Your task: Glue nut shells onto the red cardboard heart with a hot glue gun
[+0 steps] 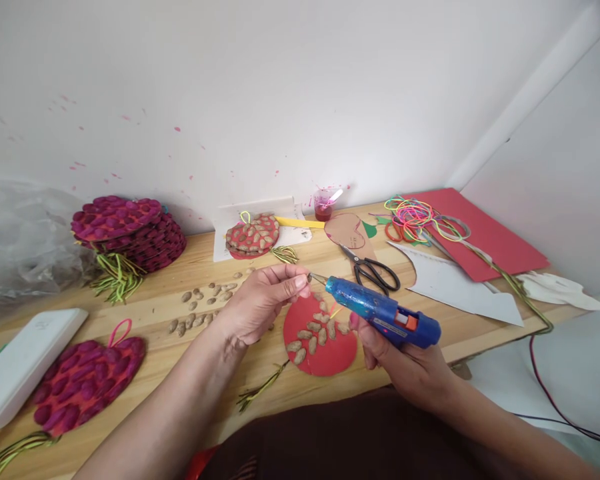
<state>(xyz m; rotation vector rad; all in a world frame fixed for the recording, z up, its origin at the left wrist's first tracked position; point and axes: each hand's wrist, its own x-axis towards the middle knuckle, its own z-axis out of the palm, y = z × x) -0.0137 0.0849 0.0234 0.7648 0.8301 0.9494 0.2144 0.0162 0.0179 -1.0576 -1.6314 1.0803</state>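
Head view: my right hand (413, 368) grips the blue glue gun (367, 307), nozzle (319, 277) meeting what seems a small peanut (309, 277) pinched in my left hand (265, 299), presumably for precise aim. Red disc (337, 353) lies flat below both, likely for short reach.

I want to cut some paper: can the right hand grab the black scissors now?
Probably not straight away: the right hand is wrapped around the blue glue gun. The black scissors lie just beyond it, so the gun likely needs setting down first.
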